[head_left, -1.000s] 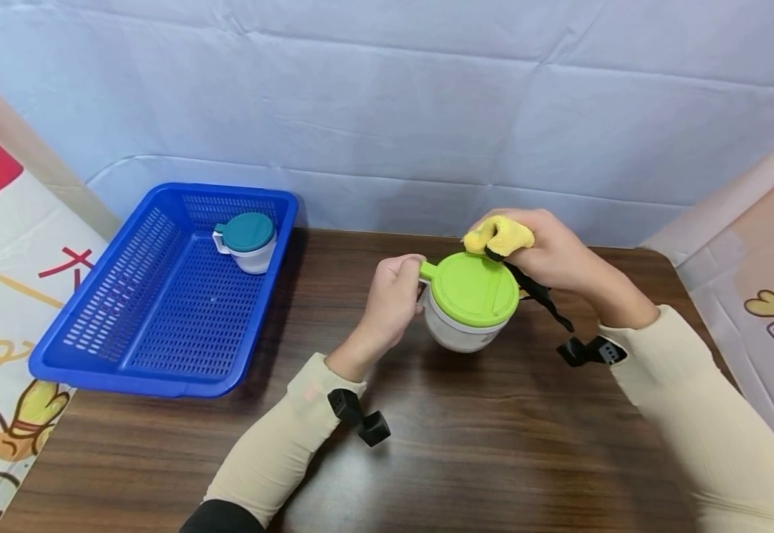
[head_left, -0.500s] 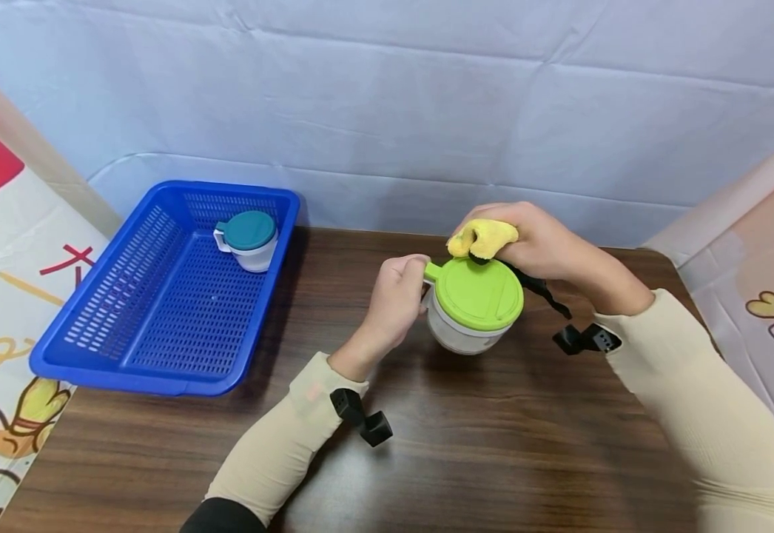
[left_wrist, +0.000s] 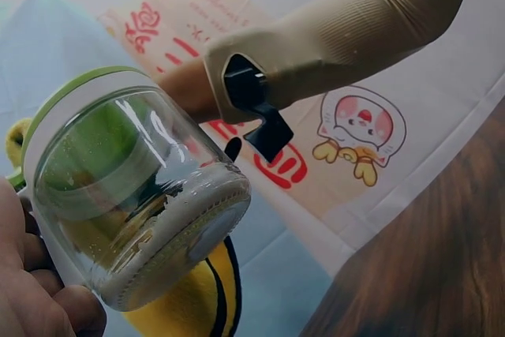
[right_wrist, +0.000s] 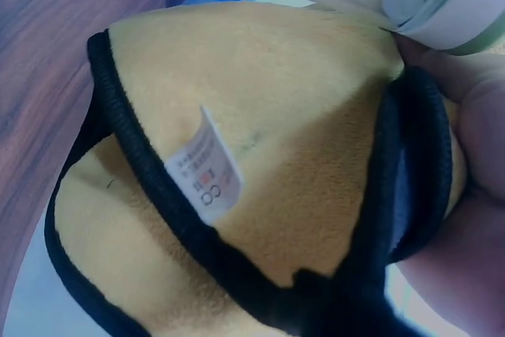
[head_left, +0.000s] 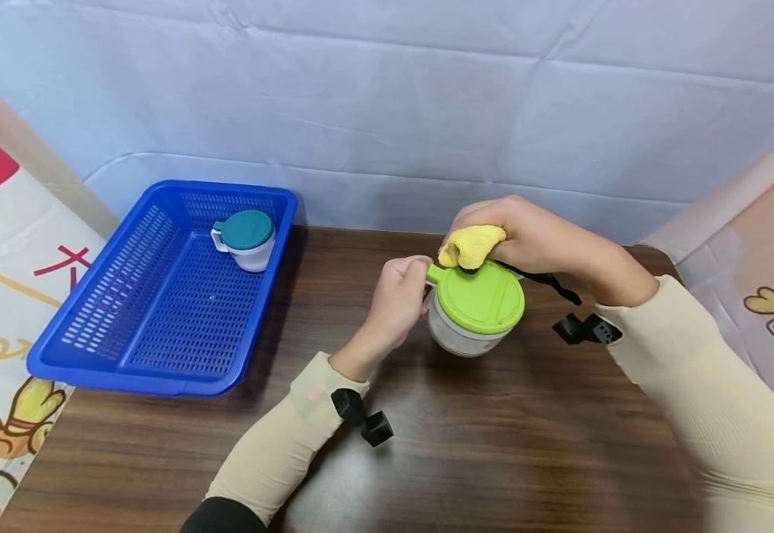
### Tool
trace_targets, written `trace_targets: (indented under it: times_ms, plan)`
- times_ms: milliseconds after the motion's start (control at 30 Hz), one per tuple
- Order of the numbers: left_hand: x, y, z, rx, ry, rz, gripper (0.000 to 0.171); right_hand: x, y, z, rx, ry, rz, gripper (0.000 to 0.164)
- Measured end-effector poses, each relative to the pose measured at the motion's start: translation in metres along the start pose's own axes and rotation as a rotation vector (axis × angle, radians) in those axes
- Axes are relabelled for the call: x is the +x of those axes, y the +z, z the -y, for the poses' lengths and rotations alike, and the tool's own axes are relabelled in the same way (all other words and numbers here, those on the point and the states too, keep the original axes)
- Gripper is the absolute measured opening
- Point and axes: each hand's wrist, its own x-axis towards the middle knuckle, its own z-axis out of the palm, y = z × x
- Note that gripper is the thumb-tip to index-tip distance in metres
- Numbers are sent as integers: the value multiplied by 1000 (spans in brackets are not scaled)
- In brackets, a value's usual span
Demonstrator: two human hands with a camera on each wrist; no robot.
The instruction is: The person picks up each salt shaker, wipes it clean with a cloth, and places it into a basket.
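Observation:
My left hand [head_left: 396, 300] grips the handle of a clear glass seasoning jar [head_left: 463, 337] with a lime-green flip lid [head_left: 483, 300]. The jar is raised above the table, and the left wrist view shows its glass body [left_wrist: 150, 203] tilted, with whitish patches near the base. My right hand [head_left: 516, 233] holds a bunched yellow cloth [head_left: 472, 244] with black edging at the far rim of the lid, close to the handle. Loose folds of the cloth [right_wrist: 276, 100], with a white label [right_wrist: 207, 171], hang below that hand in the right wrist view.
A blue perforated basket [head_left: 140, 385] stands to the left on the brown wooden table [head_left: 467, 459]. Inside it, at the back right corner, sits a similar jar with a teal lid [head_left: 247, 229]. A pale cloth backdrop [head_left: 387, 111] rises behind the table.
My right hand has slid the yellow cloth leftward along the lid's far rim, toward the handle. My left hand and the jar have shifted only slightly to the right.

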Motion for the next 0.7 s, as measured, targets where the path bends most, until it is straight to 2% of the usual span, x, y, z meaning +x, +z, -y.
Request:
trace_targets:
  times_ms: [433, 700]
  plan:
    - [0, 0, 1, -9, 14, 9, 36, 6, -1, 2, -13, 24, 63, 44]
    - [-1, -2, 1, -7, 20, 17, 35, 5, -1, 2, -42, 78, 72, 38]
